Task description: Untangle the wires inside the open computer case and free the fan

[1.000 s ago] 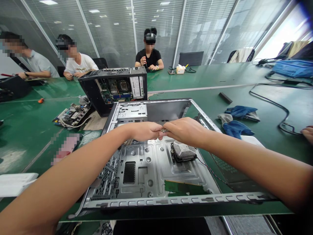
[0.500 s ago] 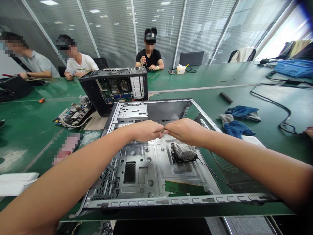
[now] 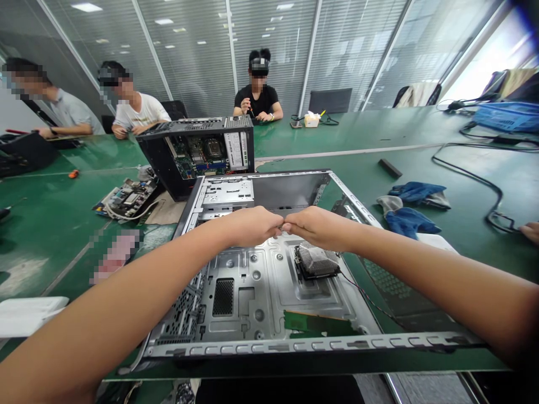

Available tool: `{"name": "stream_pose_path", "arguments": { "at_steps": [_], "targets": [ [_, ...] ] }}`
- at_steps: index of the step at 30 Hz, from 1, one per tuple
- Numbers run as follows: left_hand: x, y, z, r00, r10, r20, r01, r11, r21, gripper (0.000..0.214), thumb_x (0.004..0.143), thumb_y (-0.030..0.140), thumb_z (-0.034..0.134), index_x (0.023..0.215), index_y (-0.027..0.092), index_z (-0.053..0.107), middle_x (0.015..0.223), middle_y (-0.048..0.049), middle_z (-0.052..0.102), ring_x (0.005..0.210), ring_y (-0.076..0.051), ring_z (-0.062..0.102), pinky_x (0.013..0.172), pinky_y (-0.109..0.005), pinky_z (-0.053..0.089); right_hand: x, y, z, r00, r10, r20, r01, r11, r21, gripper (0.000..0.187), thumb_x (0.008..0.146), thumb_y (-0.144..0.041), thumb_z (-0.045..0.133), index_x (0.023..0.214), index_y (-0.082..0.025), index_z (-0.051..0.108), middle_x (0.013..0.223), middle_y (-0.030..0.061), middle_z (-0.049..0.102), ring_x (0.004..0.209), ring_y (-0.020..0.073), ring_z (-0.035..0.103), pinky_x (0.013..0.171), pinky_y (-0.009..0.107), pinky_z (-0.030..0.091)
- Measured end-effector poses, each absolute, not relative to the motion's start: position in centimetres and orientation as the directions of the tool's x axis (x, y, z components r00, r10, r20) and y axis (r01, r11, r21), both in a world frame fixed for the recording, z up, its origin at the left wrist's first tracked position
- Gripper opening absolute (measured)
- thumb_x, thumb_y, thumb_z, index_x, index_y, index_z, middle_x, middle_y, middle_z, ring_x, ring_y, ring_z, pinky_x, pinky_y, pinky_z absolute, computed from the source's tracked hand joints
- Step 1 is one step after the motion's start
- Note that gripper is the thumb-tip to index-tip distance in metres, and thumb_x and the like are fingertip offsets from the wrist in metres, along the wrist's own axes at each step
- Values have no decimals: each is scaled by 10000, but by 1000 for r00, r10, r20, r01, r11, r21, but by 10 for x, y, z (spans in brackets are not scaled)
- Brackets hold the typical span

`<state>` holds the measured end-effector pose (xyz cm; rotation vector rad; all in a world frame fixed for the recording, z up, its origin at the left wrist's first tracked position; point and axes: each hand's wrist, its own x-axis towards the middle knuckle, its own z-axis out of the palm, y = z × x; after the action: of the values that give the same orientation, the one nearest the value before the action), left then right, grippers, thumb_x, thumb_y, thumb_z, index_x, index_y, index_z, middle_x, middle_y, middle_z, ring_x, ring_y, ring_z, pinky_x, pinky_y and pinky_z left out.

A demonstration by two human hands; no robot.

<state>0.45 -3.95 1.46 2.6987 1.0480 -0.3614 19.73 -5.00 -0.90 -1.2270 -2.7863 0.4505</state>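
My left hand and my right hand meet fingertip to fingertip above the middle of an open silver computer case lying flat on the green table. Both hands are closed in a pinch around something small between them, which the fingers hide almost entirely. Just below my right hand a finned heatsink with a thin wire rests on the case floor. A green memory stick lies near the case's front rim. The empty drive cage sits at the far left corner.
A black computer case stands behind, with a loose circuit board to its left. Blue gloves and black cables lie to the right. Another person's hand shows at the right edge. Three people sit across the table.
My two hands have drawn closer together and risen slightly. The small greyish piece seen between the fingertips earlier is now covered by them.
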Motion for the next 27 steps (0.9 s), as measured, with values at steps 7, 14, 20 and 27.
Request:
{"name": "stream_pose_path", "arguments": {
  "at_steps": [7, 14, 20, 27],
  "targets": [
    [5, -38, 16, 725, 576, -377, 672, -711, 205, 297, 945, 327, 313, 1009, 168, 556, 939, -107, 651, 746, -201, 562, 648, -307, 404, 196, -57, -9, -710, 705, -6, 702, 707, -86, 206, 884, -345, 442, 902, -167, 543, 802, 73, 650, 671, 178, 545, 568, 286, 239],
    [4, -37, 19, 728, 550, -410, 671, -695, 259, 282, 925, 275, 324, 1044, 167, 556, 956, -94, 662, 783, -191, 582, 661, -284, 404, 193, -59, -10, -627, 779, -30, 779, 626, -27, 215, 932, -293, 382, 1054, -158, 497, 854, 83, 677, 670, 184, 578, 546, 280, 231],
    [2, -36, 20, 724, 553, -412, 682, -661, 312, 265, 913, 279, 336, 1014, 171, 556, 1038, -94, 647, 865, -195, 572, 705, -284, 411, 195, -57, -10, -694, 719, 48, 720, 689, 86, 195, 953, -300, 384, 934, -170, 527, 904, 66, 644, 645, 151, 549, 527, 279, 200],
    [2, -34, 18, 735, 554, -391, 673, -667, 320, 264, 919, 290, 324, 969, 173, 556, 1040, -93, 649, 895, -203, 576, 731, -292, 407, 196, -54, -13, -703, 701, 119, 710, 699, 79, 207, 954, -268, 372, 864, -176, 534, 808, 44, 638, 666, 147, 547, 554, 279, 225]
  ]
}}
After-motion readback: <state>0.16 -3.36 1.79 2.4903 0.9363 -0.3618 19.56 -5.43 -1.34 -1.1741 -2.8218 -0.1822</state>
